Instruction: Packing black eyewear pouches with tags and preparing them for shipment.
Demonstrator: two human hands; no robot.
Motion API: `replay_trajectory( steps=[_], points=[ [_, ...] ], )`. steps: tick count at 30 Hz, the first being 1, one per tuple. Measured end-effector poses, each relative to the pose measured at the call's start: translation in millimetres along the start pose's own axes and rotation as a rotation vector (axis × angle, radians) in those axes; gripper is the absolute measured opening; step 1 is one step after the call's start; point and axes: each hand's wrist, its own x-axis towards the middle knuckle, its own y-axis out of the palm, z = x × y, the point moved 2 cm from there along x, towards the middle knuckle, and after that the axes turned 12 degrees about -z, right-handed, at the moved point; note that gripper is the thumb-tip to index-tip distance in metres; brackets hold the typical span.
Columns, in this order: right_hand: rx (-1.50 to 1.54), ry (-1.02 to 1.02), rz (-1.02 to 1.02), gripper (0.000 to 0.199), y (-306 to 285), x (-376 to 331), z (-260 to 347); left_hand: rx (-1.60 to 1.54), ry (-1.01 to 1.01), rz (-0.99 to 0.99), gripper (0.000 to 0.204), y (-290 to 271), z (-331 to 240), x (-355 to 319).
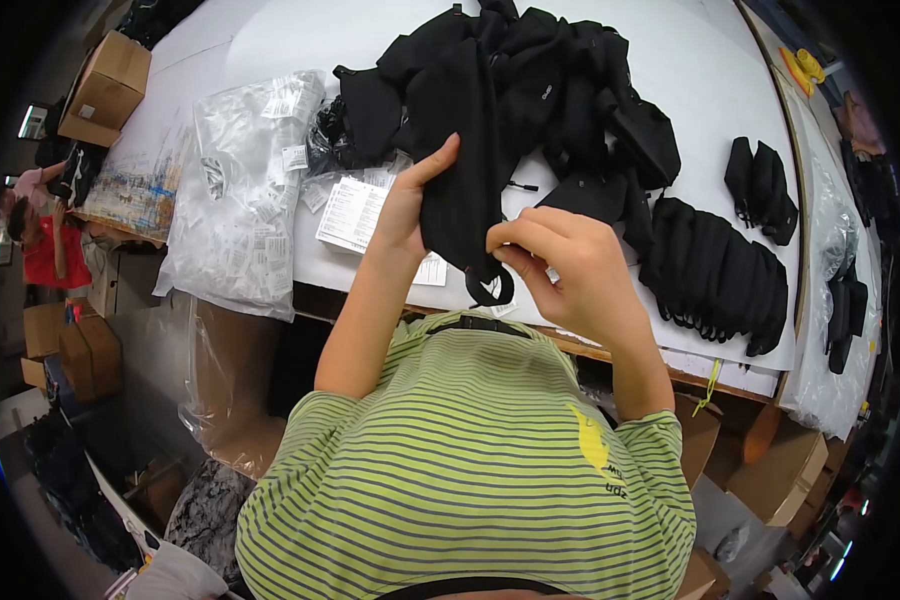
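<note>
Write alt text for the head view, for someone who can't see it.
A person's left hand holds a long black pouch over a white table, with the right hand at its lower edge, near a small loop. Beyond lies a heap of black items; a row of black pouches is at right, a clear plastic bag at left.

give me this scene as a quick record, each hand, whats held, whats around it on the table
left hand: holds a black pouch, thumb on top
right hand: fingers at pouch's lower right edge, grip unclear
near end: black loop
beyond: black fabric heap
left: clear plastic bag, printed sheets
right: row of black pouches
</note>
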Motion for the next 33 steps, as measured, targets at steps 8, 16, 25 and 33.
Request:
replay_trajectory(
  steps=[8, 16, 25, 33],
  points=[
    [0.003, -0.036, 0.011, 0.010, -2, 3, 1, 0.025, 0.005, -0.012, 0.027, -3, 2, -4],
    [-0.037, 0.039, -0.333, 0.008, -21, 45, -11, 0.351, 0.101, -0.134, 0.038, 11, 11, -20],
    [-0.010, 0.010, -0.095, 0.009, -5, 25, 9, 0.312, 0.070, -0.105, 0.032, 9, 1, -21],
    [0.025, 0.149, -0.376, 0.005, -27, 42, -2, 0.394, 0.048, -0.047, 0.038, 7, 8, -28]
  ],
)
